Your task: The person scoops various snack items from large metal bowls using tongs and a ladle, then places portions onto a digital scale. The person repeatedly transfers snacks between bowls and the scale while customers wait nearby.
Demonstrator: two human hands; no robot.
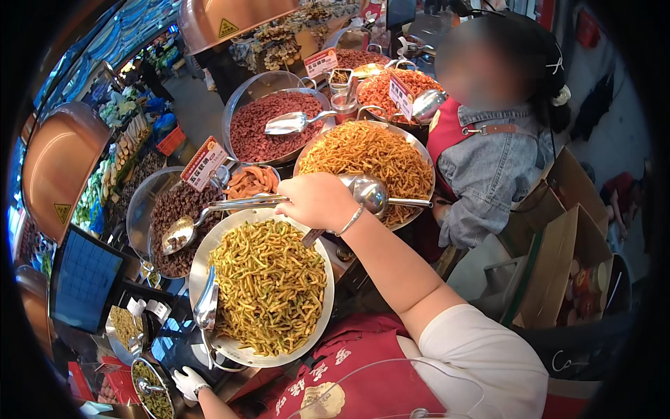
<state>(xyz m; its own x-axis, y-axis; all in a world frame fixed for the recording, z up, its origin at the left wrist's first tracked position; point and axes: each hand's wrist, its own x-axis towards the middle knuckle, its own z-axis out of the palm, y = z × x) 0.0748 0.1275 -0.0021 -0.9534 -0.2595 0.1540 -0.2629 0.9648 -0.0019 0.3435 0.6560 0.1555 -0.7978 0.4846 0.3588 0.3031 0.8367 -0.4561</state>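
My right hand (316, 203), bare with a bracelet at the wrist, is closed around the end of a long steel handle (251, 201). That handle leads to a steel spoon (179, 234) lying on dark brown food pieces (199, 214). Below the hand stands a wide metal pan of green-yellow fried strips (269, 288), with a steel scoop (207, 304) at its left edge. Beyond the hand, another scoop (371, 194) rests in a pan of orange strips (366, 157). My left hand (189, 383), in a white glove, is spread beside a pan of green food (152, 387).
A co-worker in a denim jacket (481, 167) and red apron stands at the right. More pans hold dark red pieces (272, 120) and orange-red food (390, 86). A dark screen (86, 280), copper-coloured hoods (65, 162), a price card (204, 163) and cardboard boxes (555, 267) surround the pans.
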